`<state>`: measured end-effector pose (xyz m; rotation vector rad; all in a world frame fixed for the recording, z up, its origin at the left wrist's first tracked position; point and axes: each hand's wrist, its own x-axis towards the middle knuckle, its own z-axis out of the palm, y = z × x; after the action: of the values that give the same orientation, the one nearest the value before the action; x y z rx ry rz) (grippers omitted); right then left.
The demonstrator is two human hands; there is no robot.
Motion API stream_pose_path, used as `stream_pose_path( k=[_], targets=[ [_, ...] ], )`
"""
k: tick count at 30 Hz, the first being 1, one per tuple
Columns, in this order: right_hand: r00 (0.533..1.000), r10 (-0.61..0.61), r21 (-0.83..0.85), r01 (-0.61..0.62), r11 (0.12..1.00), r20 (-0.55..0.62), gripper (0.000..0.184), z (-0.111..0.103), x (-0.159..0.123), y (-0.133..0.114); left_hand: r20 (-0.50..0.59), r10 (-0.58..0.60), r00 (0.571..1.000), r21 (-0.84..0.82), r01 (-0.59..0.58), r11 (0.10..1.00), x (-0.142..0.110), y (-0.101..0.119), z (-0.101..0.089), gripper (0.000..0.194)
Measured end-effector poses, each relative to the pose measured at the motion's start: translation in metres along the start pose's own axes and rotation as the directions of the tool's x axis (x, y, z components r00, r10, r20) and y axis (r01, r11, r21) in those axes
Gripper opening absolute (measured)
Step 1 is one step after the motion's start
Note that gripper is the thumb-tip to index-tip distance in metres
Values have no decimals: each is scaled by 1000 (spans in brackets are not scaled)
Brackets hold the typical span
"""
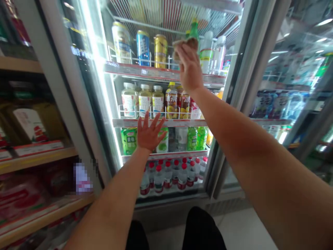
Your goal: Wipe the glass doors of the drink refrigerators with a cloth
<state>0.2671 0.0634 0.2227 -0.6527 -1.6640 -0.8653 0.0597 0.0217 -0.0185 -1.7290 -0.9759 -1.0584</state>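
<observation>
My right hand [191, 67] is raised in front of the upper shelf of a glass-fronted drinks fridge. Its fingers press a brownish cloth [193, 43], partly blurred, against the glass door [161, 78]. Lower and to the left, my left hand [150, 134] has its fingers spread and its palm facing the glass, and it holds nothing. Behind the cloth is a green bottle [194, 29], partly covered. Green drink packs [129, 140] and bottles stand behind the left hand.
Cans [160, 51] and bottled teas [171, 100] line the fridge shelves, with red-capped water bottles [168, 173] at the bottom. A metal door frame [247, 69] runs along the right. Wooden store shelves [39, 159] with goods stand at the left. My dark-clad knees [201, 229] are below.
</observation>
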Motion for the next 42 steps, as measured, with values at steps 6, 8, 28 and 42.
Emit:
stream_pose_path(
  k=[6,8,28,42],
  targets=[
    [997,-58,52,61,997,-53,43,-21,-171,20,-14,7,1000,-4,-7,1000,0,0,1,59],
    [990,-138,53,138,989,3,41,-32,-241,8,-22,15,1000,5,-15,1000,0,1,0,59],
    [953,285,14,-285,958,-106,50,-47,-310,34,-161,-98,982,81,112,990,21,-38,-47,58],
    [973,186,-20,-191,981,-135,54,-43,-239,83,-135,-303,943,103,318,943,13,-86,-66,63]
  ],
)
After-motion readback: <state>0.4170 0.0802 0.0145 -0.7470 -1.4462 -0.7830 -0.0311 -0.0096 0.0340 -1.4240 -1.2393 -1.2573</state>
